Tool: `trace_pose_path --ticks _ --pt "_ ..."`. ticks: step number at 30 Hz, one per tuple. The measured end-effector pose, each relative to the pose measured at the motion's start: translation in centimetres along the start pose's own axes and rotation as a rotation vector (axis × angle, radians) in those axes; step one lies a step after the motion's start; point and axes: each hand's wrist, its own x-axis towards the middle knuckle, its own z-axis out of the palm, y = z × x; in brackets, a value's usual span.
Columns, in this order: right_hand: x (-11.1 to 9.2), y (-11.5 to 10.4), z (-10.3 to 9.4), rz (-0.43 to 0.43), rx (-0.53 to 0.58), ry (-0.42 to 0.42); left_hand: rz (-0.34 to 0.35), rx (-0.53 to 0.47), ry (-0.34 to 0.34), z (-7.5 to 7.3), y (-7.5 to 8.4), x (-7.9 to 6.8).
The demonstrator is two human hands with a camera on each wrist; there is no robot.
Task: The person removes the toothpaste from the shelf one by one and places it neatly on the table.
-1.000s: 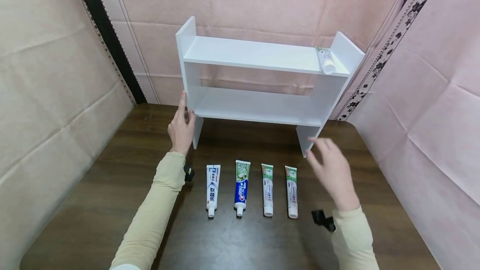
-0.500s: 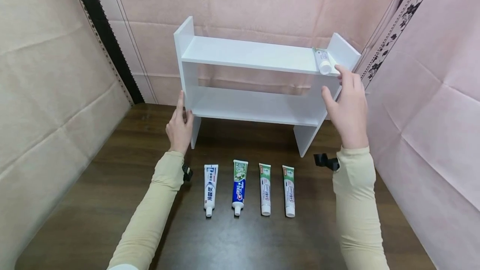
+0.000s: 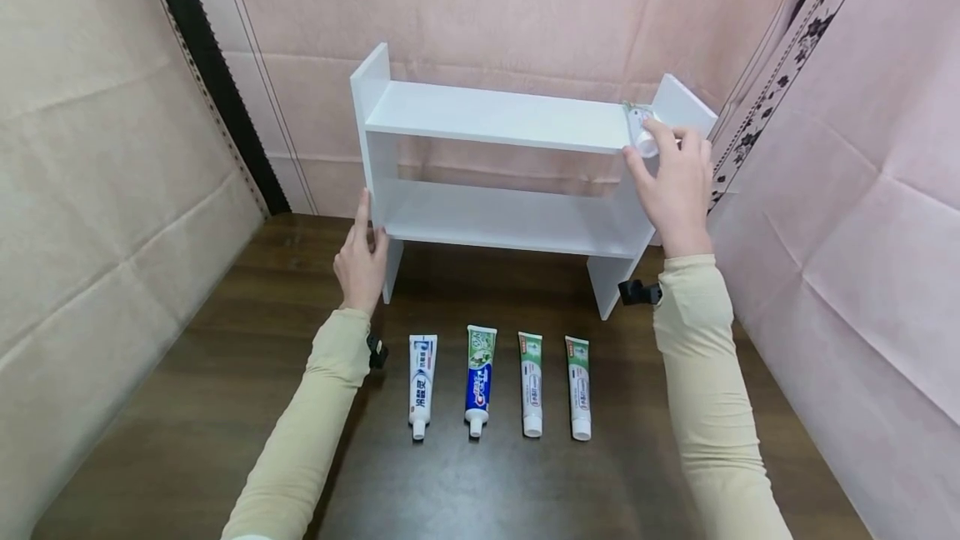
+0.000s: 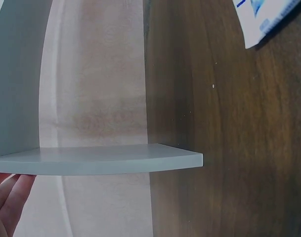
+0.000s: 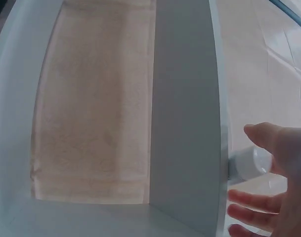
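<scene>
A white two-tier shelf [image 3: 495,115] stands at the back of the table. On its upper board, at the right end, lies a white toothpaste tube [image 3: 637,125], cap toward me. My right hand [image 3: 675,194] reaches over its cap end, partly covering it. In the right wrist view the thumb [image 5: 261,136] is spread apart from the white cap [image 5: 251,164], with other fingers on the far side. My left hand [image 3: 362,265] rests against the shelf's left side panel, index finger straight up along it; in the left wrist view its fingertips [image 4: 14,195] touch the panel.
Several toothpaste tubes lie in a row before the shelf: a white-and-blue tube [image 3: 422,386], a green-and-blue tube [image 3: 479,382] and two green-and-white tubes, the left tube [image 3: 531,386] and the right tube [image 3: 578,387]. Cloth walls [image 3: 510,7] enclose the brown table [image 3: 247,390].
My right hand has risen from beside the shelf's lower right leg up to the tube on the upper board, then shifted slightly left over it. My left hand stays at the side panel.
</scene>
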Motion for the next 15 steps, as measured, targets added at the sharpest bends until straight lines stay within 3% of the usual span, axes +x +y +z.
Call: trace_pose_path --ticks 15 --pt "0.59 0.55 1.09 0.102 0.010 0.097 0.006 -0.003 0.021 0.15 -0.04 -0.09"
